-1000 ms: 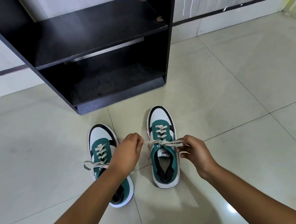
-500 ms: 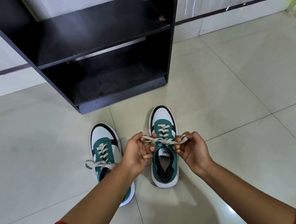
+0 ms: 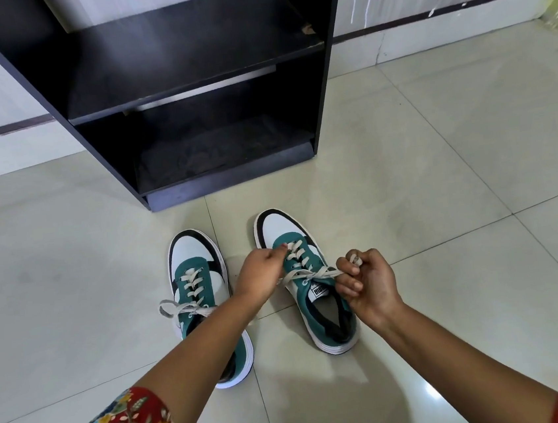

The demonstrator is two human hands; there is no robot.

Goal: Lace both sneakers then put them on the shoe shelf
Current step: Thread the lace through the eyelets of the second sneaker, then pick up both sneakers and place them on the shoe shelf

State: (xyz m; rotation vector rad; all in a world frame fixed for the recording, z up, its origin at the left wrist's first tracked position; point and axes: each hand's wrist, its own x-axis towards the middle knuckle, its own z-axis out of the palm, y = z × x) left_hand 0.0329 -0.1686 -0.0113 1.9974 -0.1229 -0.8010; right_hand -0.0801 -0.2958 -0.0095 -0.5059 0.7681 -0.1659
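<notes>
Two green, white and black sneakers stand side by side on the tiled floor, toes toward the shelf. The left sneaker (image 3: 197, 275) has cream laces tied loosely, with a loop lying off its left side. Over the right sneaker (image 3: 307, 280) my left hand (image 3: 260, 275) pinches one end of its cream lace (image 3: 306, 275), and my right hand (image 3: 368, 284) grips the other end. The lace ends cross above the tongue. My left forearm hides the left sneaker's heel part.
A black shoe shelf (image 3: 189, 93) with two open levels stands just beyond the sneakers against a pale wall. Pale floor tiles (image 3: 437, 160) spread to the right and left of it.
Both hands have drawn a little apart again, pulling the crossed lace ends out sideways over the right sneaker. The camera has tipped slightly, so the sneakers sit lower in view.
</notes>
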